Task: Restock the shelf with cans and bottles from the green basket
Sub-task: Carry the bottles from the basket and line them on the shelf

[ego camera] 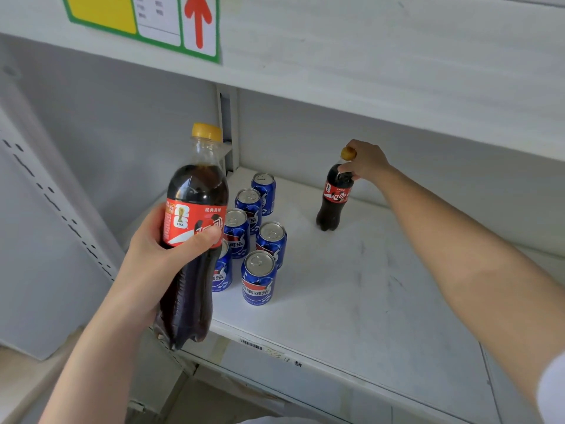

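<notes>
The left grip (153, 258) wraps the label of a full bottle (197, 191), upright at the shelf (367, 301) edge by the cans (259, 278). The right grip (367, 162) pinches the far bottle (333, 206) at its neck as it stands deep on the shelf. Both look heavy, stiff and slick, so the waist is probably the safest hold.

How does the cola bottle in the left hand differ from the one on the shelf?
The near cola bottle is held off the shelf; the far cola bottle stands on it. The left hand grips the near one's label; the right hand holds the far one's neck. Both have yellow caps, red labels.
</notes>
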